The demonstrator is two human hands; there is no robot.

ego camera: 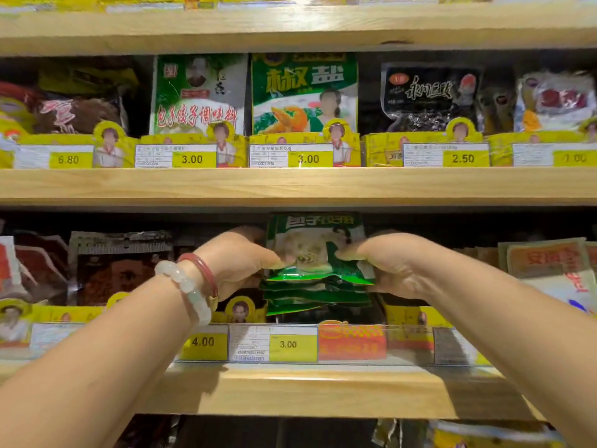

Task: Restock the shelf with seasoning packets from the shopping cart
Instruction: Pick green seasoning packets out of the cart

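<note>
**Setting a bundle of green seasoning packets into its slot**

Holding a bundle of green seasoning packets [318, 270] by its two sides, the person is bringing it into the gap above the 3.00 price tag [273, 343] on the lower shelf [290, 386]. The packets are looking light and limp: thin glossy film, probably slippery, with the lower edges fanning out and sagging where nothing is supporting them. Squeezing the bundle from both flanks, as is being done now, seems the sound way to keep the loose sheets from sliding apart; a one-sided pinch would likely let them splay.

The front packet is showing a green border, white lettering across the top and a pale food picture in the middle. Several more packets are stacking behind and below it, their number being hard to count through the blur.

The left hand [237, 260] is gripping the bundle's left edge, thumb pressing on the front face. The right hand [392, 263] is gripping the right edge in the same way, thumb tip on the green film. On the left wrist a pale bead bracelet [185, 282] and a red bangle [203, 273] are sitting.

Left of the bundle, dark brown packets [119, 266] are standing; right of it, pale packets with red print [549, 270]. Above it, the middle shelf [290, 185] is carrying similar green packets [303, 92].
</note>
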